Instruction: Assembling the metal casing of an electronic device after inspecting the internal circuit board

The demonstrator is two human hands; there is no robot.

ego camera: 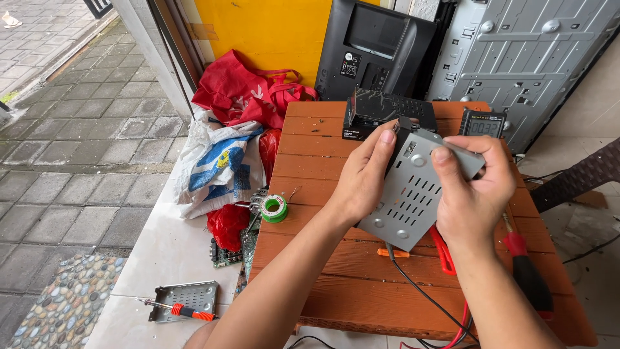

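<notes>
Left hand (pixel 363 178) and right hand (pixel 470 187) raised together — fingers curled, thumbs up.

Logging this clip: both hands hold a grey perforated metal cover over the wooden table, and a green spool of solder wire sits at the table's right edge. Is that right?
Not quite. In the head view, the spool of solder wire sits at the left edge of the wooden table, not the right. The rest holds: the left hand and right hand both hold the grey perforated metal cover over it.

Bare table planks (pixel 310 165) left; black box (pixel 381 111) behind.
</notes>
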